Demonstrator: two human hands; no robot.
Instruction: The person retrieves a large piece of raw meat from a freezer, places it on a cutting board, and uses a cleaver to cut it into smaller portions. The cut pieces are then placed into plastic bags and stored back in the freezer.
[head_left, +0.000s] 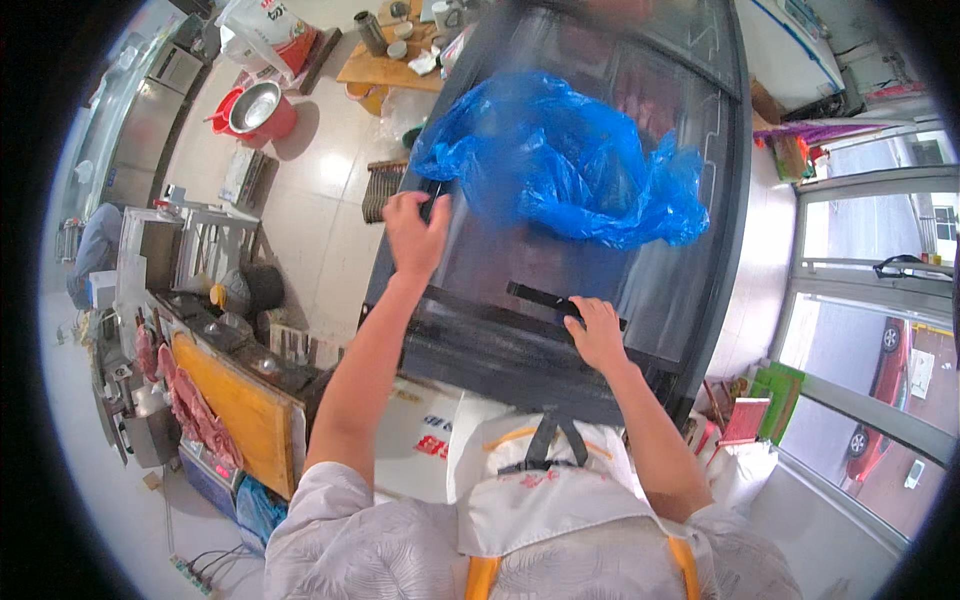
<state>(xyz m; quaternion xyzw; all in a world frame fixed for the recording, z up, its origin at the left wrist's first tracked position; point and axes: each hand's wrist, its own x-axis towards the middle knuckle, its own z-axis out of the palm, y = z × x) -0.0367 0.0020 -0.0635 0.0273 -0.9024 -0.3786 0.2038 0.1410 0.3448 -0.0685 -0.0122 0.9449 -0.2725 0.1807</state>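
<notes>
A long dark display case (480, 270) with a glass or clear top stands before me. Across its top lies a crumpled blue plastic bag (600, 165), spread wide. My left hand (416, 229) is at the case's left rim, near a short black piece, with thumb and fingers apart; whether it grips anything is unclear. My right hand (596, 330) rests at the right part of a black handle strip (536, 292) on the near part of the top, its fingers bent over the strip. How firmly it grips is hidden.
On the left stand a red bucket with a metal bowl (255, 109), a wooden board with cups (397, 52) and an orange-yellow board (232, 405) with raw meat (199, 412) hanging beside it. Windows (870, 217) line the right. A white and red sack (270, 37) stands at the upper left.
</notes>
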